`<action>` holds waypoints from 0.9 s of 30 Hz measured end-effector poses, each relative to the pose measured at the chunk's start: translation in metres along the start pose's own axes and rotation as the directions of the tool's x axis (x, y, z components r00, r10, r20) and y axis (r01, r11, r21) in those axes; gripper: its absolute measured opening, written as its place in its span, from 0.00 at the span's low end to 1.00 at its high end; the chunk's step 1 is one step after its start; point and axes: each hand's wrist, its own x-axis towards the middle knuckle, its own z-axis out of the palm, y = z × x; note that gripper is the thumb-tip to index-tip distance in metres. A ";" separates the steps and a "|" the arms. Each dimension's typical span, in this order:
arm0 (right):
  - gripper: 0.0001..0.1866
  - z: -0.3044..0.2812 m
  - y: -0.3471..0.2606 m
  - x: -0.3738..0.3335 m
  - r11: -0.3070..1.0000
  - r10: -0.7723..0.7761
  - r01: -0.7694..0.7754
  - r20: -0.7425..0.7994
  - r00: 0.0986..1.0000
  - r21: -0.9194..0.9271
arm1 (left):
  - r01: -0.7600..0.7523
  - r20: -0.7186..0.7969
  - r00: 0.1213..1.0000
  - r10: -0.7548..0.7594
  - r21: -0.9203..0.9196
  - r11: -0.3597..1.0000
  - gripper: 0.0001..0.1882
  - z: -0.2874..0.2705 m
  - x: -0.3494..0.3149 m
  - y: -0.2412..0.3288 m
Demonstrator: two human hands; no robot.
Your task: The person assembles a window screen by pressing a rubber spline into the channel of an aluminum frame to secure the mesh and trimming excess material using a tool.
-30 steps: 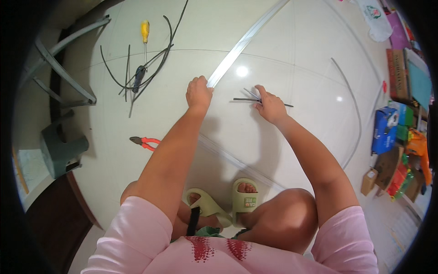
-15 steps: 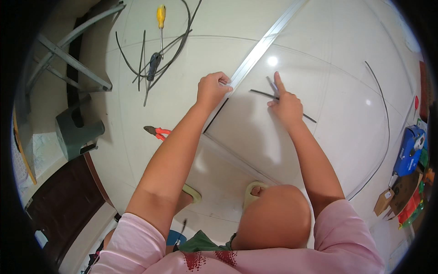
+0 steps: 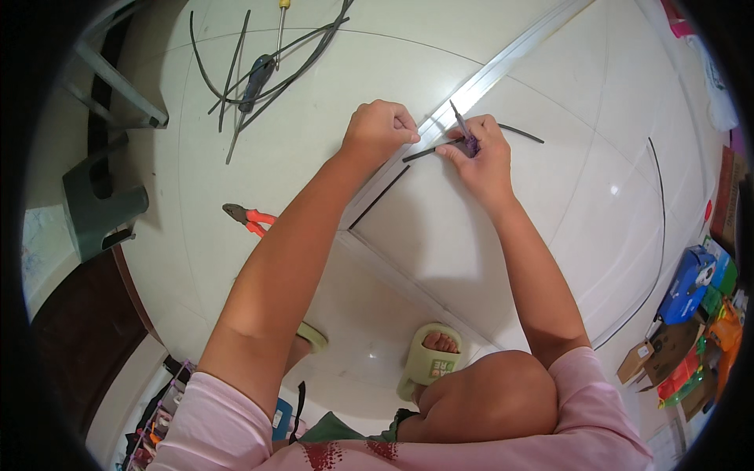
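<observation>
A long, pale metal frame rail (image 3: 477, 85) runs diagonally across the floor. My left hand (image 3: 381, 129) is closed, its fingertips at the rail's edge; whatever they pinch, if anything, is hidden. Just right of it, my right hand (image 3: 485, 161) grips a thin pointed tool (image 3: 469, 139) with a purplish handle, its exact kind unclear. A short black rubber strip (image 3: 521, 133) passes through the same hand and sticks out on both sides, its left end close to the rail. Another black strip (image 3: 379, 196) lies along the frame, running down to its near corner.
Red-handled pliers (image 3: 253, 218) lie beside my left forearm. Farther left are black strips (image 3: 302, 71), a dark-handled tool (image 3: 257, 82) and a yellow-handled screwdriver (image 3: 281, 31). A green stool (image 3: 102, 204) stands left; boxes (image 3: 687, 286) and a long thin strip (image 3: 662, 212) lie right.
My right hand has moved up and left toward the rail, with the black strip and pointed tool, and its extended index finger has curled in. My left hand has shifted slightly up along the rail.
</observation>
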 end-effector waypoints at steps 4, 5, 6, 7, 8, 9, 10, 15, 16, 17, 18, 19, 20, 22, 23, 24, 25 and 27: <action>0.20 -0.001 0.000 0.017 0.995 -0.082 0.084 0.040 0.996 -0.049 | 0.027 -0.013 1.000 -0.026 0.010 1.000 0.09 -0.001 0.000 -0.001; 0.20 -0.002 0.001 0.020 0.990 -0.100 0.108 0.091 0.991 -0.091 | 0.023 -0.043 0.999 -0.023 0.004 1.000 0.09 -0.001 -0.001 -0.002; 0.20 -0.003 0.001 0.024 0.982 -0.115 0.134 0.140 0.983 -0.133 | 0.018 -0.073 0.997 -0.018 -0.002 1.000 0.09 0.000 -0.002 -0.003; 0.20 -0.002 0.000 0.027 0.981 -0.119 0.139 0.143 0.983 -0.136 | 0.017 -0.077 0.997 -0.017 -0.007 1.000 0.09 0.001 -0.002 -0.004; 0.21 -0.002 -0.001 0.029 0.985 -0.144 0.156 0.149 0.978 -0.077 | 0.028 -0.062 0.998 -0.031 -0.052 0.998 0.09 0.002 -0.003 -0.004; 0.21 -0.001 -0.002 0.031 0.985 -0.170 0.174 0.155 0.973 -0.015 | 0.040 -0.048 0.998 -0.045 -0.095 0.995 0.09 0.003 -0.003 -0.005; 0.21 0.001 -0.001 0.031 0.984 -0.175 0.179 0.157 0.972 -0.016 | 0.038 -0.053 0.998 -0.044 -0.097 0.995 0.09 0.004 -0.004 -0.006; 0.23 0.012 0.006 0.028 0.989 -0.146 0.147 0.061 0.987 -0.014 | -0.052 -0.104 0.994 0.038 -0.138 0.989 0.05 0.008 -0.012 -0.007; 0.23 0.012 0.005 0.029 0.988 -0.150 0.151 0.062 0.987 -0.013 | -0.053 -0.108 0.993 0.038 -0.138 0.989 0.05 0.009 -0.012 -0.010; 0.23 0.012 0.004 0.031 0.987 -0.154 0.156 0.068 0.986 -0.032 | -0.062 -0.125 0.991 0.040 -0.176 0.983 0.04 0.011 -0.013 -0.014; 0.23 0.012 0.004 0.030 0.986 -0.154 0.158 0.077 0.985 -0.052 | -0.068 -0.139 0.989 0.039 -0.216 0.974 0.04 0.012 -0.014 -0.014; 0.23 0.013 0.004 0.029 0.986 -0.154 0.158 0.080 0.985 -0.051 | -0.067 -0.140 0.989 0.036 -0.217 0.974 0.04 0.012 -0.018 -0.015; 0.23 0.014 0.004 0.027 0.987 -0.144 0.150 0.085 0.986 -0.064 | -0.086 -0.193 0.980 0.052 -0.170 0.982 0.04 0.011 -0.024 -0.017; 0.23 0.015 0.004 0.028 0.986 -0.141 0.148 0.088 0.986 -0.077 | -0.107 -0.249 0.966 0.074 -0.120 0.987 0.05 0.013 -0.040 -0.013; 0.23 0.015 0.006 0.028 0.982 -0.153 0.159 0.065 0.986 -0.099 | -0.080 -0.405 0.914 0.023 -0.125 0.989 0.05 0.018 -0.053 -0.011; 0.23 0.015 0.006 0.027 0.978 -0.166 0.170 0.045 0.985 -0.117 | -0.051 -0.551 0.834 -0.031 -0.133 0.990 0.06 0.021 -0.066 -0.009; 0.23 0.015 0.006 0.027 0.979 -0.168 0.172 0.047 0.985 -0.113 | -0.048 -0.554 0.832 -0.033 -0.132 0.990 0.06 0.028 -0.078 -0.013; 0.23 0.014 0.003 0.025 0.970 -0.168 0.171 0.032 0.985 -0.172 | -0.069 -0.607 0.784 0.128 0.119 0.990 0.08 0.040 -0.095 -0.028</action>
